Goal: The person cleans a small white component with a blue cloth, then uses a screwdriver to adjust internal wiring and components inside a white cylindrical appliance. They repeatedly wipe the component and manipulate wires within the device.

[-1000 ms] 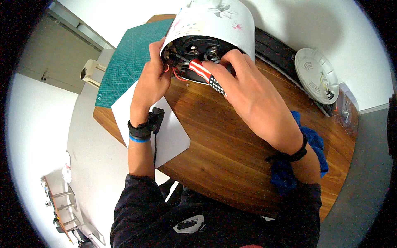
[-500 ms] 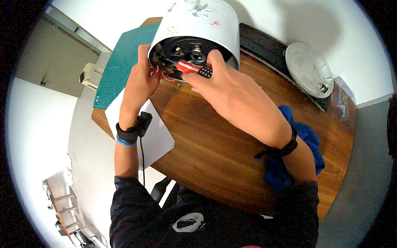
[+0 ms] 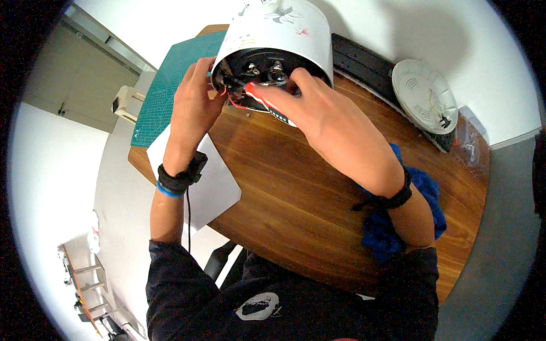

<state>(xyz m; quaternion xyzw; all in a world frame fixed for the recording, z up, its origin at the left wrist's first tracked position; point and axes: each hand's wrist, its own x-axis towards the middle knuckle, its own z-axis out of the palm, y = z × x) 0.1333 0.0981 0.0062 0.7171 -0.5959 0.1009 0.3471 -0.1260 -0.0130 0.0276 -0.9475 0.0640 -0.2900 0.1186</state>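
swung lower at its near end since half a second ago, the red-and-white striped hand tool with a black, white-dotted end (image 3: 254,92) slopes more steeply, and the right thumb covers more of it. leftmost, beyond the left fingers, lies a green gridded cutting mat (image 3: 173,79). the left hand (image 3: 196,108) curls its fingers at the left rim of a white, flower-printed cylindrical casing (image 3: 278,35), tipped so its dark hollow end faces the person; whether they also pinch the thin red wire (image 3: 238,106) beside the thumb, i cannot tell. below those fingers is a white paper sheet (image 3: 213,182). the right hand (image 3: 335,122) grasps the tool, aiming it leftward into the casing. well right of its fingers rests a round off-white plastic cover (image 3: 418,94).

the step in hand looks like work on the casing's wiring; the next move seems to call for a steady left hold while the right fingers guide the tool's hidden tip.
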